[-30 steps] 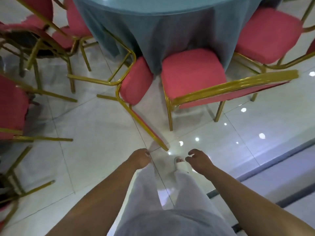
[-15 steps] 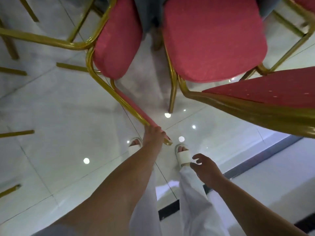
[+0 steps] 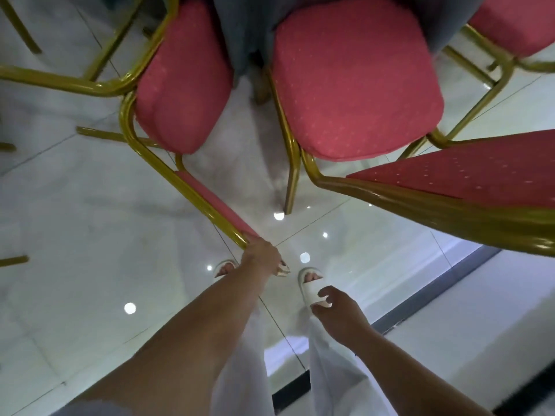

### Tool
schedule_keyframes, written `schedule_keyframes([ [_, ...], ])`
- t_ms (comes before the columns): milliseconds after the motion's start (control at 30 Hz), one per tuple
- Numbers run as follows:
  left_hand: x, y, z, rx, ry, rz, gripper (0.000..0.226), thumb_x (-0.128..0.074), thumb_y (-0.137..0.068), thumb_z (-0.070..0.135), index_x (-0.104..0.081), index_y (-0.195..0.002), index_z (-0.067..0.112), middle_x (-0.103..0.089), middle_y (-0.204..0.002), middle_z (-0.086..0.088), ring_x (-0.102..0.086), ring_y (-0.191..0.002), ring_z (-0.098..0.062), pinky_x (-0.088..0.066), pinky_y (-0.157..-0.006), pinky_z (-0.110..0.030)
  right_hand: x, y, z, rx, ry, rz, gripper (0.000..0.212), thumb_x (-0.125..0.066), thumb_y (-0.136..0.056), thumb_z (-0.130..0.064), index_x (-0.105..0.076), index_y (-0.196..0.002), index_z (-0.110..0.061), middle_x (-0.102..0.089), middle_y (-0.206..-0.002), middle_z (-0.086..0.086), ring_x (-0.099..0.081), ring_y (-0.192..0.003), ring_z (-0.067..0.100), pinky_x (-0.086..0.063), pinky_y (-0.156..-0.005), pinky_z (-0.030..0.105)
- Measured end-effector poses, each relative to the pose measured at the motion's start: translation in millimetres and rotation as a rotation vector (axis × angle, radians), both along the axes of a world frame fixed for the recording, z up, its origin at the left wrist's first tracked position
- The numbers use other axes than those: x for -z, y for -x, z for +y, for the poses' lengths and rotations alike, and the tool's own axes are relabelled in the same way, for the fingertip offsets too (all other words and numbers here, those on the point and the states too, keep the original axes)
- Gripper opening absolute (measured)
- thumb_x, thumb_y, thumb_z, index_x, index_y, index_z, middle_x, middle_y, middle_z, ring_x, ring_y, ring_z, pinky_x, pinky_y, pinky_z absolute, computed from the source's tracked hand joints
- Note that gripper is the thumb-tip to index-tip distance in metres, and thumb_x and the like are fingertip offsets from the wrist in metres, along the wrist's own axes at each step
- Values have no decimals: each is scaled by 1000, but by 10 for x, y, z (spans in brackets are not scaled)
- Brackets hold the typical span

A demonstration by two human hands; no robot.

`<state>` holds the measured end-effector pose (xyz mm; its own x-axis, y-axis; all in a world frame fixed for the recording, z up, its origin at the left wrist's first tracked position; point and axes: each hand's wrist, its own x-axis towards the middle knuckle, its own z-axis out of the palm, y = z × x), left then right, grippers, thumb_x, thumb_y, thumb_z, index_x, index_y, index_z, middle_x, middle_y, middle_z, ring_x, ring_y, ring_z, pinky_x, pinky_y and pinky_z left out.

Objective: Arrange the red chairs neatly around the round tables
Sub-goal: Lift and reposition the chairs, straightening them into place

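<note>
Looking down from head height, a person is standing on a glossy tiled floor (image 3: pixel 90 235) beside a table (image 3: pixel 444 19) draped in a blue-grey cloth (image 3: pixel 249 22). The left hand (image 3: pixel 260 256) is gripping the top end of the backrest (image 3: pixel 216 205) of the left chair (image 3: pixel 183 82), its grip wrapped tight over the gold tube. That chair is sitting skewed, with its red seat turned partly side-on to the table. The high hold on the backrest is likely giving leverage for swinging the chair square.

The right hand (image 3: pixel 339 307) is hanging free above a white sandal (image 3: pixel 312 288), its grip loosely curled and holding nothing, probably ready to steady the frame. Just right of the skewed chair, a middle chair (image 3: pixel 354 82) is sitting tucked against the cloth, with its back rail nearest the person. A third chair (image 3: pixel 516 22) is showing at the top right edge. No containers are appearing anywhere in view.
</note>
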<state>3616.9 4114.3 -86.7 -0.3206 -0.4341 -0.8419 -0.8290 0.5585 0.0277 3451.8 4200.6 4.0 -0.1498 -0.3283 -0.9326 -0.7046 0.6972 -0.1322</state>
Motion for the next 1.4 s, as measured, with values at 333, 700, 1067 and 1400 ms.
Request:
schedule_keyframes([
  [333,-2603,-1256,-402,148,169,175,34,-52,-94,9,-65,-122,25,-68,-118,0,-65,-106,-24,-54,-85,-36,-1211,-680,-178,-403,262,-116,99,-75,-68,-62,-24,-148,-33,-42,-143,-4,-41,-131,23,-41,-103,47],
  [700,-4404,-2923,-329,-473,531,348,47,-62,-81,8,-66,-115,40,-68,-110,12,-64,-102,-15,-50,-76,-29,-2641,-1738,-602,-423,816,-336,59,-53,-78,-13,-54,-131,-40,-68,-92,-12,-65,-81,13,-57,-71,30],
  [1067,-4448,-3856,-318,-1156,699,738,30,-57,-73,-15,-73,-81,9,-70,-78,-11,-65,-80,-25,-50,-71,-36,-3774,-2804,-1273,-752,933,-87,8,-55,-80,-22,-59,-86,-24,-67,-85,-1,-64,-85,30,-46,-66,34],
  [1400,-3850,-4060,-917,-1347,686,596,57,-68,-86,-1,-55,-139,17,-38,-149,-11,-47,-130,-28,-40,-108,-33,-3921,-3261,-1865,-713,976,-151,23,-60,-84,-35,-70,-103,-28,-73,-97,-4,-66,-94,23,-53,-80,37],
])
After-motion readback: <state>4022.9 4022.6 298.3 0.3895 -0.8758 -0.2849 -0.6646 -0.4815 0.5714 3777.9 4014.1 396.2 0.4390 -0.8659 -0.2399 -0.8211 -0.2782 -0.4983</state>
